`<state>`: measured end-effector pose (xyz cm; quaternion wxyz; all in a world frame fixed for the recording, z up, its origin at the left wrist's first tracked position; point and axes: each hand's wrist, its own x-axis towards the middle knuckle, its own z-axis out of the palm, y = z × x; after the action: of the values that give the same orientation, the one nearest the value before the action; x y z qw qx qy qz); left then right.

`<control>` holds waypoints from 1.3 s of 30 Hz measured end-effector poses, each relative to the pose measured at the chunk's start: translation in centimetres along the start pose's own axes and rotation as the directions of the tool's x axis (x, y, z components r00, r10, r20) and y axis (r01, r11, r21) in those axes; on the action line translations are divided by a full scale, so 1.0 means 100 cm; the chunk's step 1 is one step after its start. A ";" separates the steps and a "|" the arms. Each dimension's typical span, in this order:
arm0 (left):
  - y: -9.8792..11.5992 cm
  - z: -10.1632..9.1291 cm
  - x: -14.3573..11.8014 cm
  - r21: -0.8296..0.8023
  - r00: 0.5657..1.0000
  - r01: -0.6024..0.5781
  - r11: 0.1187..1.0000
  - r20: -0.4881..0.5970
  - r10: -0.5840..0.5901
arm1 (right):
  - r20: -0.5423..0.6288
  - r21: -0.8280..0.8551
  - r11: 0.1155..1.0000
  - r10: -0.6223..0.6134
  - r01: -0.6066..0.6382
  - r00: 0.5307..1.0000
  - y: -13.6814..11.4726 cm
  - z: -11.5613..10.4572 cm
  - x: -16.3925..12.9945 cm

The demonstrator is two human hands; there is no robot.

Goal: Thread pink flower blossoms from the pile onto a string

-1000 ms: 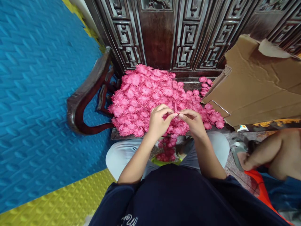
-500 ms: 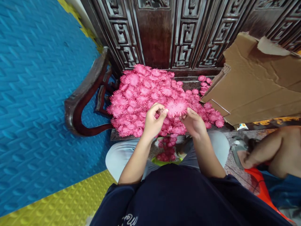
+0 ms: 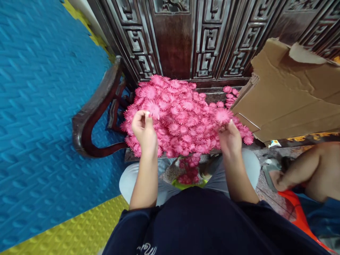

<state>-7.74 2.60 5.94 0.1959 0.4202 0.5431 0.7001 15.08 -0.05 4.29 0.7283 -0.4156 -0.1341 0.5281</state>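
A large heap of pink artificial flower heads covers the dark wooden bench in front of me. Above the heap's left part, my left hand pinches a pink flower head between thumb and fingers. On the right side, my right hand grips another pink flower head at its lower edge. The two hands are well apart. More pink flower heads lie lower down, between my knees, in a yellow-green container that is mostly hidden.
A carved wooden backrest rises behind the heap, with a curved armrest at the left. A cardboard piece leans at the right. Another person's leg and a red stool edge are at the lower right. Blue matting lies left.
Both hands were together over the heap holding flower heads side by side. They have parted, the left hand going left and the right hand slightly right, each with a flower head.
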 end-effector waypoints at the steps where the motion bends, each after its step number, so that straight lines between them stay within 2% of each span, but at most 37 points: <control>1: -0.003 -0.002 0.009 0.114 0.998 -0.057 0.992 0.003 0.057 | 0.029 -0.049 0.999 -0.015 0.017 0.999 -0.001 -0.004 0.002; 3: -0.008 0.001 0.023 0.342 0.989 -0.147 0.928 0.067 0.132 | 0.110 -0.152 0.988 0.019 -0.002 0.994 0.000 -0.007 0.002; 5: -0.012 0.011 0.028 0.519 0.981 -0.176 0.837 0.168 0.102 | 0.154 -0.204 0.978 0.075 -0.042 0.985 0.005 -0.003 -0.002; 8: -0.010 0.027 0.012 0.643 0.970 -0.198 0.740 0.236 0.054 | 0.153 -0.204 0.977 0.086 -0.054 0.984 0.012 0.009 -0.010; 10: -0.003 0.032 -0.008 0.600 0.964 -0.220 0.769 0.255 0.077 | 0.173 -0.224 0.974 0.077 -0.037 0.982 0.015 0.016 -0.014; 11: 0.002 0.033 -0.019 0.530 0.949 -0.240 0.813 0.306 0.081 | 0.188 -0.237 0.971 0.075 -0.029 0.979 0.016 0.018 -0.016; 13: 0.012 0.032 -0.037 0.329 0.871 -0.256 0.909 0.487 0.069 | 0.219 -0.260 0.965 0.081 -0.021 0.972 0.017 0.022 -0.019; 14: 0.017 0.032 -0.044 0.257 0.838 -0.231 0.938 0.543 0.057 | 0.235 -0.267 0.964 0.087 -0.022 0.968 0.016 0.023 -0.020; 16: 0.022 0.032 -0.053 0.183 0.808 -0.172 0.968 0.588 0.032 | 0.271 -0.281 0.959 0.108 -0.029 0.956 0.016 0.025 -0.023; 21: 0.019 0.035 -0.056 0.088 0.816 -0.033 0.996 0.578 -0.024 | 0.306 -0.330 0.943 0.150 -0.043 0.940 0.016 0.023 -0.025; 25: 0.017 0.034 -0.056 0.024 0.779 0.108 0.994 0.619 -0.099 | 0.369 -0.363 0.931 0.171 -0.028 0.914 0.015 0.015 -0.022; 30: 0.021 0.030 -0.056 0.010 0.758 0.106 0.994 0.646 -0.087 | 0.402 -0.392 0.920 0.174 -0.002 0.899 0.012 0.011 -0.022; 33: 0.022 0.028 -0.054 -0.001 0.751 0.112 0.994 0.655 -0.084 | 0.395 -0.371 0.927 0.212 -0.056 0.894 0.013 0.012 -0.025; 37: 0.022 0.027 -0.054 0.009 0.719 0.132 0.991 0.688 -0.102 | 0.363 -0.297 0.942 0.266 -0.160 0.893 0.016 0.014 -0.026; 39: 0.021 0.026 -0.056 0.002 0.732 0.121 0.993 0.675 -0.090 | 0.325 -0.240 0.947 0.284 -0.212 0.902 0.017 0.013 -0.024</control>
<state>-2.06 -0.64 5.92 0.4271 0.6092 0.4436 0.4996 12.14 -1.36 4.37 0.5733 -0.3976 -0.2614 0.6670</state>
